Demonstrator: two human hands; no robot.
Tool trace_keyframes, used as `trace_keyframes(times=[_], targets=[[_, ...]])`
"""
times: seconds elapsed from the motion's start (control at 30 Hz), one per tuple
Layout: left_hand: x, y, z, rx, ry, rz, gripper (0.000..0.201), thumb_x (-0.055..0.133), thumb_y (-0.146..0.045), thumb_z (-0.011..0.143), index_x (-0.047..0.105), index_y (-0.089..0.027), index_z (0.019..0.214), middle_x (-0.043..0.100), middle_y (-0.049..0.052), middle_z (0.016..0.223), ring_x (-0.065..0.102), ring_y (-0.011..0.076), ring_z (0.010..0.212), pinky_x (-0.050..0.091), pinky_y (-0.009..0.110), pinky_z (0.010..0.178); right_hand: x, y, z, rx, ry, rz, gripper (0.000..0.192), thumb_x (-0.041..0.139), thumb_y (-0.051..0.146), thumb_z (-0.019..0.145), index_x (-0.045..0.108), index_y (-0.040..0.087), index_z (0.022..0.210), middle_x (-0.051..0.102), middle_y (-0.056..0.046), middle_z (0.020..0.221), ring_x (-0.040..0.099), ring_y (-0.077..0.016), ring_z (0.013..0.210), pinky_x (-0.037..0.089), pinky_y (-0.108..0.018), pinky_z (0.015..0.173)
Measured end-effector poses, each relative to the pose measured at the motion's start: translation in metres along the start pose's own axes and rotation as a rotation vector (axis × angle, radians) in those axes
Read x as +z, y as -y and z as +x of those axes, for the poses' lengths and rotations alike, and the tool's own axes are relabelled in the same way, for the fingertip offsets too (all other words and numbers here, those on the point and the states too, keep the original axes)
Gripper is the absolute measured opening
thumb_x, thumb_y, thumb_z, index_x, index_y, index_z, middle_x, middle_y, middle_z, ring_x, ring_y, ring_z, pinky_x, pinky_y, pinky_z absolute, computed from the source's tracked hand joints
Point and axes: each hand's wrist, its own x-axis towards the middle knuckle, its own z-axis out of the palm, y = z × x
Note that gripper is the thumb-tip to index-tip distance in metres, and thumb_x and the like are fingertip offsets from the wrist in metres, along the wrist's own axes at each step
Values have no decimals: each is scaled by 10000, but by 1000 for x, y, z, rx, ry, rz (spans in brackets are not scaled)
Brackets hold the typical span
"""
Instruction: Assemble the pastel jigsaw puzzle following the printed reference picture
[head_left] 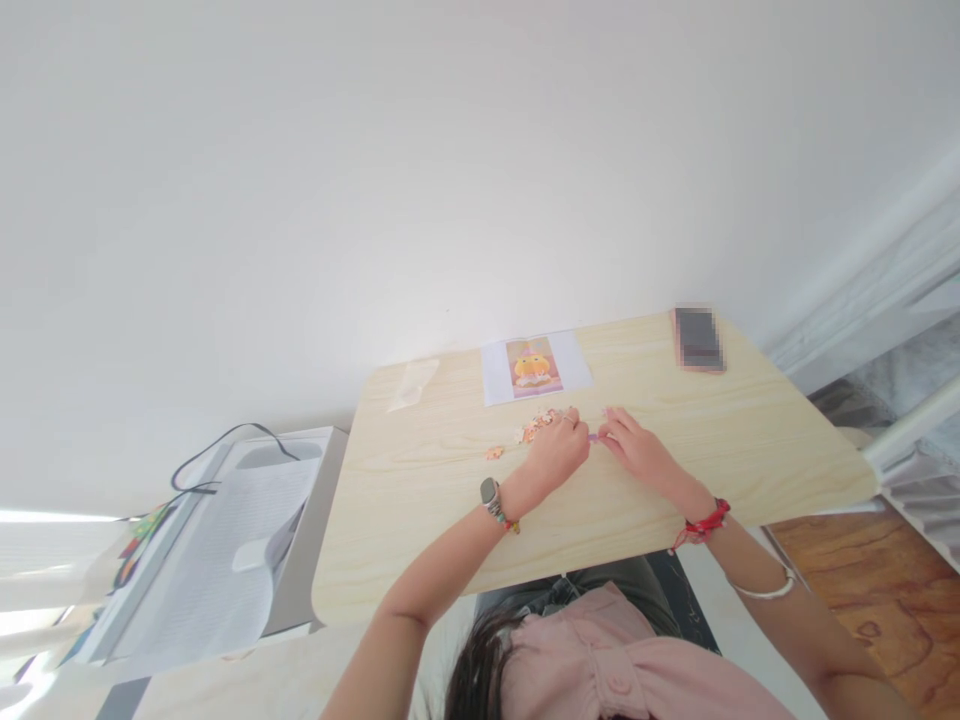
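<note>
Purple sliver (pixel 593 437) was pinched between two hands, near side of the printed sheet

The white printed sheet (pixel 493 377) was the landmark. Just nearer the wearer than its right-hand near corner lay the sliver, bridging the hands. The left hand (pixel 553 450) was curled closed on one end, most of its grip turned from view; the right hand (pixel 637 448) had thumb and forefinger closed on the other end.

Handling it well seemed to call for a light hold by the edges, both ends kept level, and pressure through the fingertips rather than a twist, since so thin a thing would probably bend or crease. Keeping the left wrist lifted would likely have spared the pile of small pieces (pixel 535 428) from being brushed about.

That pile, directly on the sheet's near side and partly behind the left hand, was a ragged heap of orange, pink and pale flecks. A few loose pieces (pixel 493 453), nearer than the sheet's left near corner, lay flat with knobbly outlines. The sheet looked thin and lightly creased. Left of it lay a glossy translucent strip (pixel 414 385); beneath everything ran the tabletop (pixel 420 490), pale and wood-grained, with rounded corners.
</note>
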Motion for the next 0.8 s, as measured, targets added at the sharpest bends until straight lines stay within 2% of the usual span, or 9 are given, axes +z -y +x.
trace_keyframes(times=[0.1,0.2,0.37,0.47,0.53,0.63,0.73,0.8], targets=[[3,-11,30,43,-32,1,253,356,-141,849,589,-137,947,535,100,970,536,222,903,445,308,733,-10,-26,-1,63,-22,8,208,360,234,884,540,187,977,514,-57,920,544,-176,876,474,-311,715],[9,-16,51,71,-30,-26,231,376,-122,847,591,-147,928,540,94,964,543,215,895,445,283,703,-11,-43,1,112,-21,-25,217,361,255,886,555,172,935,511,-48,869,549,-166,805,474,-308,702],[13,-15,58,51,8,-29,201,391,-166,868,578,-113,923,520,91,961,553,181,889,429,254,718,-6,-53,5,116,1,-35,215,375,250,882,577,178,886,515,-43,837,548,-157,774,467,-305,713],[2,2,41,3,0,-25,263,497,-307,832,529,-124,1018,497,104,1024,545,191,910,437,264,721,-10,-48,4,135,-38,-8,214,376,245,880,577,192,931,526,-45,874,552,-157,786,467,-306,717],[-7,22,21,-149,-39,-29,318,510,-354,818,496,-159,1068,485,100,1068,540,196,932,446,270,713,-14,-39,4,138,-64,-1,226,367,246,884,577,198,953,529,-46,886,554,-160,796,466,-305,716],[-16,56,-19,-346,-104,-20,310,505,-319,824,483,-192,1105,491,75,1064,541,183,938,442,261,725,-16,-15,8,78,-63,13,231,365,234,883,584,200,949,533,-50,888,552,-163,816,461,-301,722],[-11,77,-50,-475,-69,-20,297,524,-295,810,508,-198,1089,499,62,1022,552,175,893,443,261,703,-6,15,18,-30,23,39,229,366,210,882,593,183,890,541,-56,874,547,-165,824,452,-303,742],[-3,78,-60,-527,-48,-24,258,539,-317,797,545,-194,1024,504,56,995,552,172,883,444,256,690,5,33,25,-85,97,63,235,364,205,884,596,178,858,543,-58,888,550,-158,817,450,-296,744]])
